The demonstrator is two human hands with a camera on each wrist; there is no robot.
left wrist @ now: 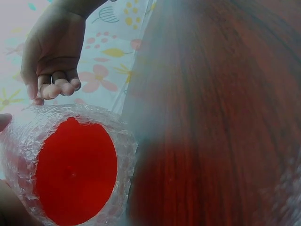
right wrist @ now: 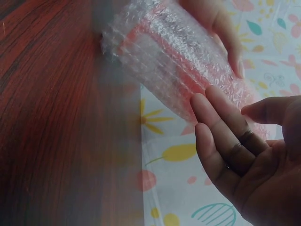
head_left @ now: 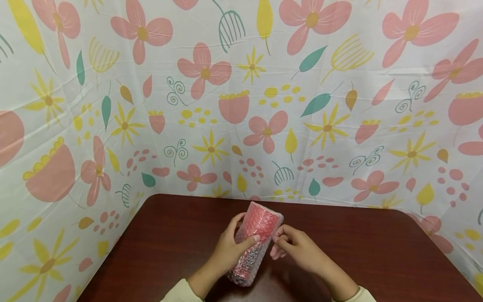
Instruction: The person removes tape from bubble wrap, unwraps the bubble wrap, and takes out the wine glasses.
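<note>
A red cylindrical object wrapped in clear bubble wrap (head_left: 260, 220) is held tilted above the table. My left hand (head_left: 231, 247) grips it from the left side, its thumb lying across the front. In the left wrist view the object's round red end (left wrist: 77, 172) shows through an opening in the bubble wrap (left wrist: 123, 155). At the upper right edge of the package, my right hand (head_left: 299, 247) pinches the wrap between thumb and index finger. The other fingers (right wrist: 225, 136) of that hand are loosely bent, as the right wrist view shows. What exactly lies between the pinching fingertips is hidden.
A dark reddish-brown wooden table (head_left: 170, 235) lies beneath the hands. Behind it and to the left hangs a white cloth (head_left: 234, 126) printed with pink, yellow and green flowers and leaves, close along the table's edge.
</note>
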